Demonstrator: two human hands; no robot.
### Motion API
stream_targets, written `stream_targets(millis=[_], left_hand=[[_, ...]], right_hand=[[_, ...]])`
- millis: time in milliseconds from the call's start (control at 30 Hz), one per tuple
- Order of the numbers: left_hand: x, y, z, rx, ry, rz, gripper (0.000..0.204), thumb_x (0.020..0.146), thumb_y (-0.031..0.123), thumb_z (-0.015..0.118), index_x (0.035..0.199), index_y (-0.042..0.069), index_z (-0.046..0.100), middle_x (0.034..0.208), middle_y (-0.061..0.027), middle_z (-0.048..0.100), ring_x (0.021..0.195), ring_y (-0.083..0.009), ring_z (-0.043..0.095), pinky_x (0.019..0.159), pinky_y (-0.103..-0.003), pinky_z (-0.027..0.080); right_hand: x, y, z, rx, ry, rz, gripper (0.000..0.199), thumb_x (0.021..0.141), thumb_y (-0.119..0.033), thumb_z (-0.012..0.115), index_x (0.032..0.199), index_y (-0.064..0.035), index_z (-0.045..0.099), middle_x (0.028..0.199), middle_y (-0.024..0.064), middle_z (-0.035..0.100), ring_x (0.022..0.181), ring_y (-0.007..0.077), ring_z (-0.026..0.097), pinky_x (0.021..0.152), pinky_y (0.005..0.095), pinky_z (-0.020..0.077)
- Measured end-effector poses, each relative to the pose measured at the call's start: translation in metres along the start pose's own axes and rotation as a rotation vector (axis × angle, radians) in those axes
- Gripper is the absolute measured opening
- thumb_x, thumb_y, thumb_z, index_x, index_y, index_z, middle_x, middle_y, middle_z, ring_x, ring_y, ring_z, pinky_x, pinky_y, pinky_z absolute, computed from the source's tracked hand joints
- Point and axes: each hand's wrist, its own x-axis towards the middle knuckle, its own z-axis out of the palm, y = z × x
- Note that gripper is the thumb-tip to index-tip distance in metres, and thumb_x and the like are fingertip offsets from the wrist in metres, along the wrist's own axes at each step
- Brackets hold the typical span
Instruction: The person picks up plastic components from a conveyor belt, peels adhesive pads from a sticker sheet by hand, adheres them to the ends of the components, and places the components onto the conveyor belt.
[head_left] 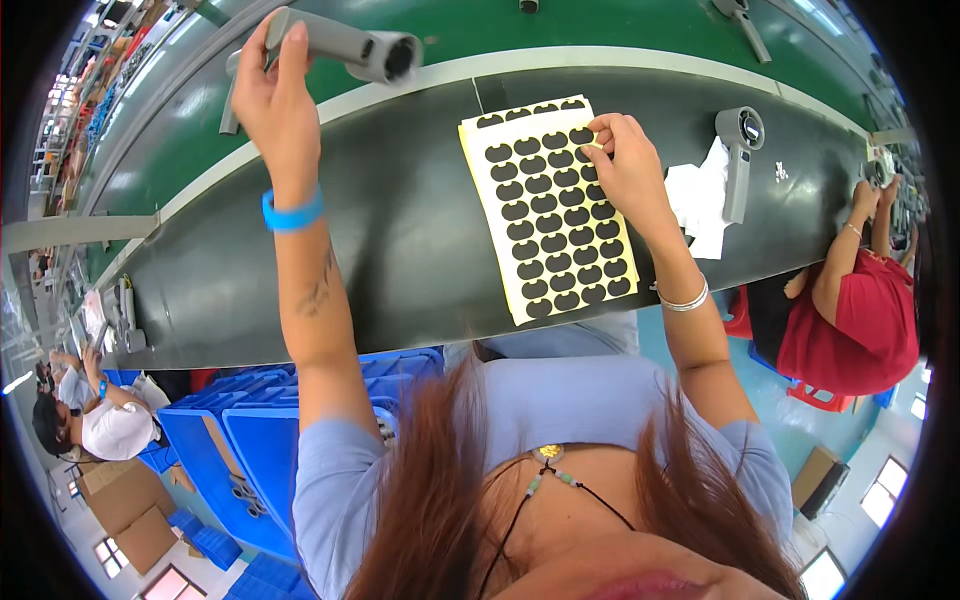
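— Where is there open room on the bench?

— The dark grey work surface [400,240] lies bare between the two forearms and out to the left. Its far edge runs as a pale strip along the green conveyor belt [560,30]; its near edge curves just above the blue plastic crates [260,430].

— What do the hands have?

— The left hand [275,100] is wrapped tight around the handle of a grey tube-shaped handheld device [350,45], held up over the far edge with its round open end pointing right. The right hand [625,160] rests on the pale yellow sheet of black rounded stickers [550,210], fingertips pinched at one sticker near the sheet's far right corner.

— And the sheet itself?

— Flat, centre-right on the surface, rows mostly full. Just right lie a white cloth [700,195] and a second grey device [740,150].
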Motion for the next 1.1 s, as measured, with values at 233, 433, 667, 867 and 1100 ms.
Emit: stream_targets(millis=[233, 433, 667, 867, 1100], left_hand=[[-0.086, 0.073, 0.035, 0.025, -0.391, 0.074, 0.035, 0.087, 0.004, 0.063, 0.121, -0.001, 0.056, 0.103, -0.0092, 0.06, 0.091, -0.0134, 0.058, 0.077, -0.025, 0.049], [-0.113, 0.062, 0.057, 0.169, -0.522, 0.127, 0.035, 0.083, 0.003, 0.066, 0.117, 0.0, 0.059, 0.103, -0.0119, 0.062, 0.093, -0.02, 0.061, 0.082, -0.029, 0.051], [-0.129, 0.063, 0.058, -0.103, -0.585, -0.084, 0.042, 0.08, -0.005, 0.068, 0.12, -0.004, 0.054, 0.119, -0.0159, 0.059, 0.111, -0.023, 0.058, 0.097, -0.035, 0.047], [-0.137, 0.076, 0.063, 0.177, -0.564, 0.128, 0.044, 0.068, 0.0, 0.076, 0.111, 0.003, 0.066, 0.119, -0.0109, 0.06, 0.104, -0.0228, 0.057, 0.091, -0.035, 0.045], [-0.152, 0.082, 0.068, -0.085, -0.629, -0.143, 0.045, 0.069, -0.012, 0.069, 0.112, -0.001, 0.065, 0.118, -0.0149, 0.059, 0.085, -0.0121, 0.059, 0.065, -0.022, 0.051]], right_hand=[[0.008, -0.002, -0.002, 0.116, -0.116, 0.148, 0.014, 0.082, -0.004, 0.065, 0.091, 0.0004, 0.056, 0.085, 0.0083, 0.057, 0.071, 0.0175, 0.058, 0.067, 0.0293, 0.0477], [0.008, 0.002, -0.004, 0.079, -0.075, 0.042, 0.004, 0.087, -0.002, 0.058, 0.09, -0.0022, 0.055, 0.08, 0.0052, 0.057, 0.073, 0.0145, 0.058, 0.068, 0.0273, 0.0464], [-0.009, -0.047, -0.065, 0.779, -0.143, 0.051, 0.013, 0.089, 0.001, 0.056, 0.101, -0.0013, 0.051, 0.088, 0.0006, 0.054, 0.086, 0.0071, 0.053, 0.077, 0.0197, 0.0418], [-0.037, -0.097, -0.086, 0.833, -0.083, -0.1, 0.03, 0.085, 0.006, 0.061, 0.11, -0.0016, 0.045, 0.087, 0.0035, 0.056, 0.083, 0.0115, 0.056, 0.083, 0.0276, 0.0471], [-0.044, -0.103, -0.088, 0.705, -0.126, -0.093, 0.028, 0.084, 0.007, 0.059, 0.107, -0.0005, 0.045, 0.088, 0.0053, 0.056, 0.092, 0.016, 0.062, 0.083, 0.0308, 0.0514]])
